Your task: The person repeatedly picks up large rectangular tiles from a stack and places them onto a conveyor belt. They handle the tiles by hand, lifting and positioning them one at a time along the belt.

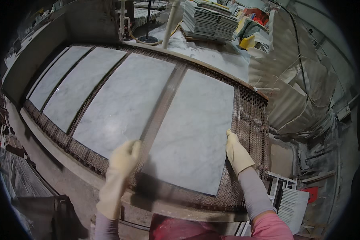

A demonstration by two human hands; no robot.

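A pale grey-veined marble slab (192,132) lies flat on a brown wire-mesh conveyor belt (252,120) in front of me. My right hand (238,154), in a cream rubber glove, is closed at the slab's right edge, fingertips on the rim. To the left, my gloved left hand (124,158) is over the near end of the neighbouring marble slab (124,100), close to the strip of mesh between the two. Its fingers are curled in and slightly blurred; their undersides are hidden. Further slabs (84,82) lie beyond in a row, with narrow gaps between them.
A raised frame edge (212,76) runs along the belt's far side. Behind it stand stacked flat slabs (208,22) and a pale pole (171,24). Draped sheeting (296,76) hangs at the right. A white slatted stack (290,208) stands low right, near my right arm.
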